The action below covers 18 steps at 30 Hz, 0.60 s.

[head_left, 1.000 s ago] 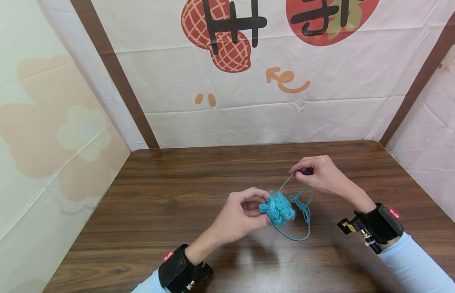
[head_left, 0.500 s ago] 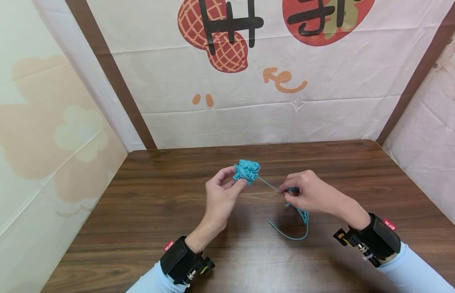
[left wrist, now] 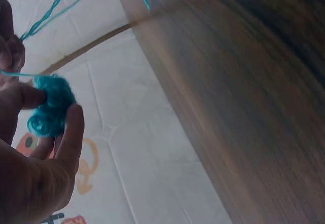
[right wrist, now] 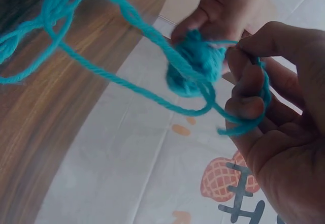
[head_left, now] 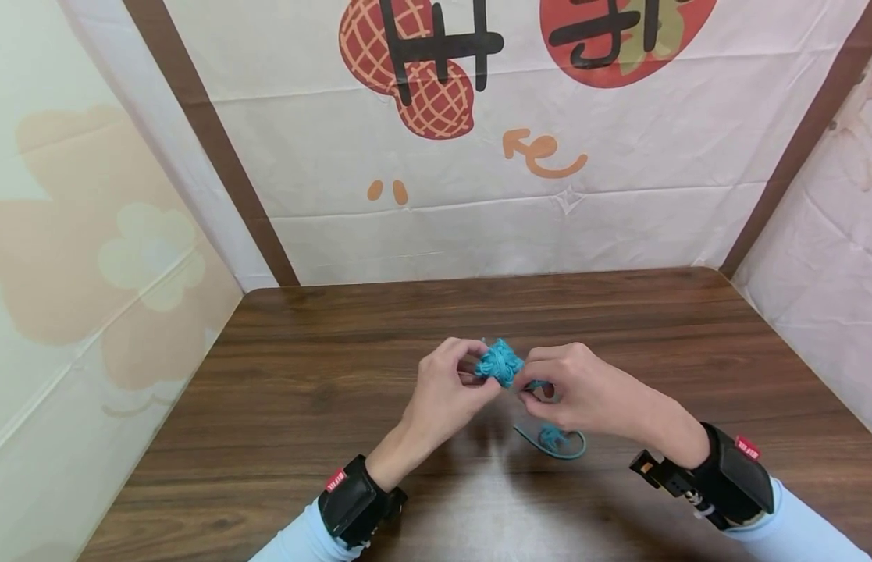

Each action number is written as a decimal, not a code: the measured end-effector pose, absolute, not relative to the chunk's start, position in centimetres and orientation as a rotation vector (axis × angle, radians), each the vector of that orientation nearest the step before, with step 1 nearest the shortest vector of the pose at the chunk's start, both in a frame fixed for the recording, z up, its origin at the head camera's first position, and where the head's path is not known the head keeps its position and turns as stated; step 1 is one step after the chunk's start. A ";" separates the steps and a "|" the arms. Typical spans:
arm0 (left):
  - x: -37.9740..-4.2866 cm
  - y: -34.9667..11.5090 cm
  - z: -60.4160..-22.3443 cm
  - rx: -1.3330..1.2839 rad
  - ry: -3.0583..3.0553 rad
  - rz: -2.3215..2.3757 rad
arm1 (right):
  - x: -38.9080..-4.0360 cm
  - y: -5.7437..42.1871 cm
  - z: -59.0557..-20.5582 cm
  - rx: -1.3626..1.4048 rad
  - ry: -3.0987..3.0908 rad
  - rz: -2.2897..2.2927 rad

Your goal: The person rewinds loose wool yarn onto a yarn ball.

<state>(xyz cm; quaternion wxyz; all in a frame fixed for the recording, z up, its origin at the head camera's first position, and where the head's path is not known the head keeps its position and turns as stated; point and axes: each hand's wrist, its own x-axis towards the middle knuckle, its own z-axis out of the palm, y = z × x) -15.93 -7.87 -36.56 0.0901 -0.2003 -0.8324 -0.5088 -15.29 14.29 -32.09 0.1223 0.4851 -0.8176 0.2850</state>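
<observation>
My left hand [head_left: 446,394] pinches a small blue yarn ball [head_left: 500,362] between thumb and fingers, above the table. In the left wrist view the yarn ball [left wrist: 52,104] sits between the thumb and fingertips. Close at its right, my right hand [head_left: 576,386] pinches the yarn strand that runs from the ball. The right wrist view shows yarn looped round the fingers of the right hand [right wrist: 284,97], with loose strands [right wrist: 127,84] hanging from it. Below that hand, a tangled bit of loose yarn [head_left: 552,439] with a curved tail shows over the table.
The brown wooden table [head_left: 323,437] spreads under both hands. A white printed cloth [head_left: 436,234] hangs behind its far edge, with more cloth at the left and right sides. Each wrist wears a black camera band [head_left: 734,476].
The left hand first carried the yarn ball up and left, then back down and right beside the right hand. The right hand moved lower and leftward, and the strand between the hands shortened.
</observation>
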 end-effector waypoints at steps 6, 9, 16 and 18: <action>-15.2 -8.0 -36.3 -0.713 -2.574 -1.483 | -15.4 14.5 -31.3 1.399 -2.288 0.828; -14.9 -8.0 -36.2 -0.768 -2.605 -1.490 | -15.6 14.7 -31.1 1.410 -2.254 0.842; -14.3 -7.9 -36.2 -0.865 -2.675 -1.487 | -16.0 14.9 -31.0 1.412 -2.255 0.883; -14.3 -7.8 -36.2 -0.886 -2.683 -1.477 | -16.1 15.0 -31.0 1.400 -2.258 0.888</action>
